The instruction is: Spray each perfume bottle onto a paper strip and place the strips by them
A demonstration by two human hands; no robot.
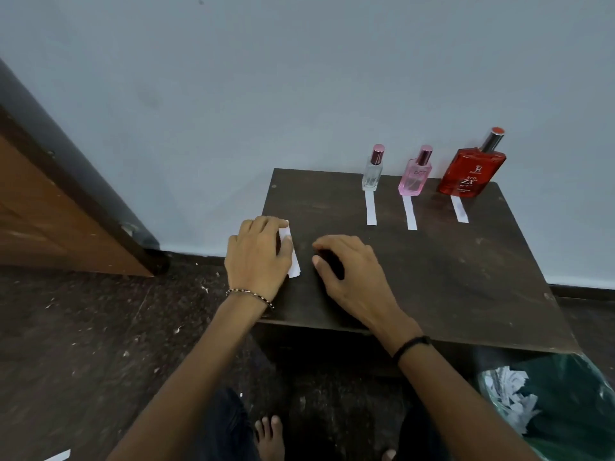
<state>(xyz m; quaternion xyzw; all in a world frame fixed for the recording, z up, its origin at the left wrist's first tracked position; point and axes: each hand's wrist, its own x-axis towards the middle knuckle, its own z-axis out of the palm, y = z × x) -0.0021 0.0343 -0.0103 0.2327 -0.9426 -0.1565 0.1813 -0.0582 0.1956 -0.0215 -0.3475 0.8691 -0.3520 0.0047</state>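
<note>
Three perfume bottles stand along the back edge of a dark wooden table: a clear bottle, a pink bottle and a larger red bottle. A white paper strip lies in front of each: one by the clear bottle, one by the pink, one by the red. My left hand lies flat on a small stack of spare white strips near the table's left edge. My right hand rests beside it, fingers curled down on the table, holding nothing.
A pale wall rises directly behind the bottles. A green bin bag with torn paper scraps sits at lower right. A wooden door and dark frame stand at left. My bare feet are on the dark speckled floor.
</note>
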